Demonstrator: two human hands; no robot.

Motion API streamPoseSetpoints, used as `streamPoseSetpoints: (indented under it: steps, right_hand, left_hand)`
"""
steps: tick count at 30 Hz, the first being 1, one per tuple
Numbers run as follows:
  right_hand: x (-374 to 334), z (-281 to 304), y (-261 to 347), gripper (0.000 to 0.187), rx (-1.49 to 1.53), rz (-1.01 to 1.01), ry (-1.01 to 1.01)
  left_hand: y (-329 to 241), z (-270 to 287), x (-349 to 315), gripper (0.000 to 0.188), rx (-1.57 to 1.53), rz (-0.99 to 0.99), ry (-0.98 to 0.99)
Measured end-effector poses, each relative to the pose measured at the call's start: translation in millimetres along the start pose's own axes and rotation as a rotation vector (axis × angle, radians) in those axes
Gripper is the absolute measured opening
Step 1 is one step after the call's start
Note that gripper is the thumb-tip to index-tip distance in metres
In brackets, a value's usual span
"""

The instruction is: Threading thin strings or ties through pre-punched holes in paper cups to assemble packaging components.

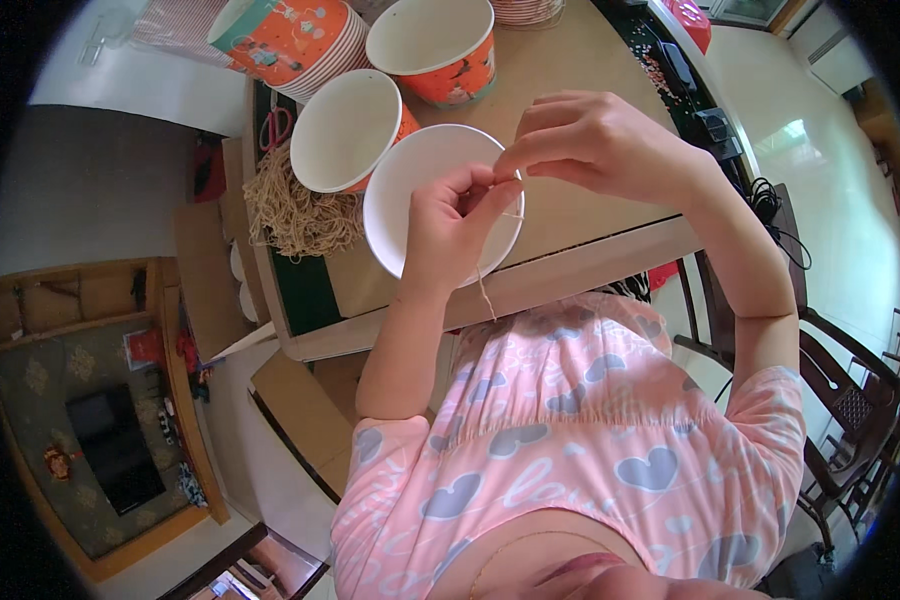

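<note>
My left hand (445,230) is closed in a pinch over a white paper bowl (395,190) near the table's front edge. A thin tan string (486,293) runs from it, its tail hanging past the bowl's rim. Thumb and forefinger of my right hand (592,145) are pressed together at the left fingertips, on the same string as far as I can make out. The fingers cover most of it there. A loose heap of tan string (300,215) lies left of the bowl.
Behind the bowl stand two orange-patterned paper buckets (345,130) (430,40), with a stack of similar buckets (290,45) at the far left. Red-handled scissors (275,128) lie beside the string heap. Black devices and cables (712,125) line the table's right side; a dark wooden chair (850,400) stands beyond.
</note>
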State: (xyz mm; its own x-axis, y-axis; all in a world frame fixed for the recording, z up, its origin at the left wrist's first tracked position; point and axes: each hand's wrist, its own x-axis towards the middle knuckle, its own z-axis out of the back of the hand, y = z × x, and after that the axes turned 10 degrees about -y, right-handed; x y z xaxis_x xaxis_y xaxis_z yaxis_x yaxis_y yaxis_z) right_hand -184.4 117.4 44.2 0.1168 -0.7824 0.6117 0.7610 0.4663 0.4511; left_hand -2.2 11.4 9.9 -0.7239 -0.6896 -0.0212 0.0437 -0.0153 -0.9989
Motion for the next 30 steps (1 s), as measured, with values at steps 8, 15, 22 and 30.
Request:
streamPoseSetpoints:
  steps: [8,15,22,30]
  right_hand:
    - [4.3,-0.3,-1.5,0.014,-0.083,0.125,-0.009]
    - [4.3,-9.7,-4.2,0.009,-0.050,0.024,0.027]
    - [5.2,-27.6,-13.1,0.010,-0.022,-0.132,0.082]
    - [3.4,-44.9,-20.4,0.007,-0.009,-0.199,0.159]
  left_hand:
    - [-2.0,2.2,0.4,0.011,0.032,0.040,0.065]
    - [-1.2,12.6,-1.8,0.012,0.298,-0.122,0.033]
    - [-0.4,24.3,-14.5,0.015,0.768,-0.609,0.079]
    - [11.2,18.9,-4.7,0.021,0.988,-0.825,0.005]
